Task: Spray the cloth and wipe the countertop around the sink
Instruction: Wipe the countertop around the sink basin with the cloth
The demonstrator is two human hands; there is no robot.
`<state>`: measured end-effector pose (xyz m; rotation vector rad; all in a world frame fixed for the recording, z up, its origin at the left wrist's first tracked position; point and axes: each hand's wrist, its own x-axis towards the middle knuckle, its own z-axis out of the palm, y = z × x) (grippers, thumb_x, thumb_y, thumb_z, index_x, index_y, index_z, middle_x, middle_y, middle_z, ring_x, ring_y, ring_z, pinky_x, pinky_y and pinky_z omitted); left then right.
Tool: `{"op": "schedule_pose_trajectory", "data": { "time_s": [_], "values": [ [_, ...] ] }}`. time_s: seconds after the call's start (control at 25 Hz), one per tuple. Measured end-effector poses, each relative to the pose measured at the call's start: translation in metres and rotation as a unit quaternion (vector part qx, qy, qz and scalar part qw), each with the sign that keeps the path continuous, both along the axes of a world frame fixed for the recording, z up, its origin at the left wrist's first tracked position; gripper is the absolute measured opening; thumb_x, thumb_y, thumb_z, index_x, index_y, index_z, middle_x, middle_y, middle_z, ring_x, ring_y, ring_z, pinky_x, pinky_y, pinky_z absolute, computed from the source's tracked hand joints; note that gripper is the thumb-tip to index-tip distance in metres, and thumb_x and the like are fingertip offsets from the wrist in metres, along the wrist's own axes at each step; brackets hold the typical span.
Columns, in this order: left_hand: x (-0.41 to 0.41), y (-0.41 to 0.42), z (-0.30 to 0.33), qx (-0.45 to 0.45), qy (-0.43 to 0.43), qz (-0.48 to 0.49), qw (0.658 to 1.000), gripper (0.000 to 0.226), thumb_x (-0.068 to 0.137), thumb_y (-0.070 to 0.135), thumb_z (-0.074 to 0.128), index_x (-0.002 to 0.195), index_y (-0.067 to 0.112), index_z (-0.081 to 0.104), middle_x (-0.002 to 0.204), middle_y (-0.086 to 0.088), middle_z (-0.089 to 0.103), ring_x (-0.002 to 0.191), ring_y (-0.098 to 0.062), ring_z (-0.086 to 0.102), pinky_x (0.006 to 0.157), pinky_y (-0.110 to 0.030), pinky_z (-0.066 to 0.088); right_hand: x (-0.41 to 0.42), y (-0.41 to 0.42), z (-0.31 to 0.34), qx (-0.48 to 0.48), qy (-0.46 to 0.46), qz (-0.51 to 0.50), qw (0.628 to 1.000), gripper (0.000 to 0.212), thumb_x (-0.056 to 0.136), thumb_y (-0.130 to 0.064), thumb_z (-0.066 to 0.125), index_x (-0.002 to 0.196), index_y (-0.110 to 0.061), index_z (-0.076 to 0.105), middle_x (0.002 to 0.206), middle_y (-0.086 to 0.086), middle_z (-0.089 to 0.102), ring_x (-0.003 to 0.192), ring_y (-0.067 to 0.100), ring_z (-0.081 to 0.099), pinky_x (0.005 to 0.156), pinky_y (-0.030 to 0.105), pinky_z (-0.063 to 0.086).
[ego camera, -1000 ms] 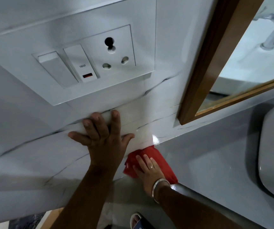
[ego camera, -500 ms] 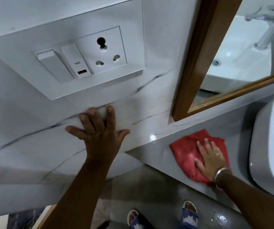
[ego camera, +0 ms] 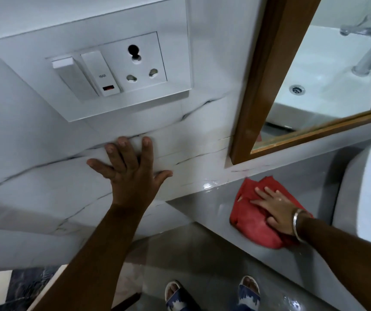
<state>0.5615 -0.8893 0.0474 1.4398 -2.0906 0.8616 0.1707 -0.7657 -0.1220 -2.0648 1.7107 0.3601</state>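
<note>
Since the earlier frames, the right hand (ego camera: 276, 212) had carried the red cloth (ego camera: 250, 221) from the corner under the wall tiles out along the grey tabletop (ego camera: 202, 212) toward the white sink (ego camera: 368, 198), and the view had tipped to show more of the mirror (ego camera: 325, 86). The left hand (ego camera: 130, 173) had stayed planted on the marble-patterned wall (ego camera: 34, 176) below the switch plate (ego camera: 104, 70), apparently as a brace for the lean over the counter. Its grip was fully open, fingers splayed, palm flat on the tile, holding nothing. The right hand's grip was open too, pressed flat onto the bunched cloth to pin it to the tabletop rather than clutch it; whether the thumb hooked a fold underneath could not be told. A wet sheen showed by the wall edge.
</note>
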Motion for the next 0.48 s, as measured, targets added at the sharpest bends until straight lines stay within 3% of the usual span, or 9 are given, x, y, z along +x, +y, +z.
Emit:
{"op": "schedule_pose_trajectory", "data": {
  "time_s": [0.16,0.28,0.36,0.48],
  "values": [
    [0.000,0.000,0.002,0.016,-0.010,-0.013,1.000,0.135,0.070,0.088,0.057,0.153,0.021,-0.027,0.152,-0.012,-0.049,0.140,-0.033,-0.042,0.105,-0.066,-0.027,0.035,-0.029,0.006,-0.020,0.016,-0.149,0.989,0.078,0.085,-0.023,0.051,0.152,-0.032,0.013,0.165,0.006,-0.003,0.149,0.037,-0.004,0.122,0.052,0.002],
    [-0.004,0.005,0.005,0.039,0.011,-0.010,0.999,0.135,0.071,0.088,0.054,0.150,0.022,-0.031,0.149,-0.011,-0.052,0.138,-0.032,-0.045,0.098,-0.084,-0.001,0.069,0.016,-0.001,-0.030,-0.017,-0.053,0.998,0.082,0.083,-0.027,0.051,0.154,-0.028,0.008,0.164,0.005,-0.006,0.148,0.041,-0.007,0.119,0.054,0.000],
    [-0.004,0.008,0.008,0.045,0.013,-0.008,0.999,0.132,0.073,0.088,0.052,0.150,0.023,-0.033,0.147,-0.009,-0.054,0.137,-0.031,-0.047,0.093,-0.088,0.014,0.067,0.046,0.005,-0.054,-0.009,0.017,0.998,0.077,0.084,-0.033,0.050,0.154,-0.028,0.017,0.164,0.009,0.000,0.149,0.041,0.001,0.118,0.056,0.004],
    [-0.008,0.016,0.007,0.074,0.021,0.024,0.997,0.125,0.079,0.081,0.054,0.153,0.020,-0.027,0.153,-0.015,-0.046,0.142,-0.036,-0.039,0.105,-0.078,-0.007,0.043,0.069,0.021,-0.097,-0.010,-0.076,0.992,0.066,0.088,-0.040,0.053,0.149,-0.021,0.034,0.161,0.015,0.022,0.145,0.041,0.024,0.116,0.055,0.019]
  ]
}}
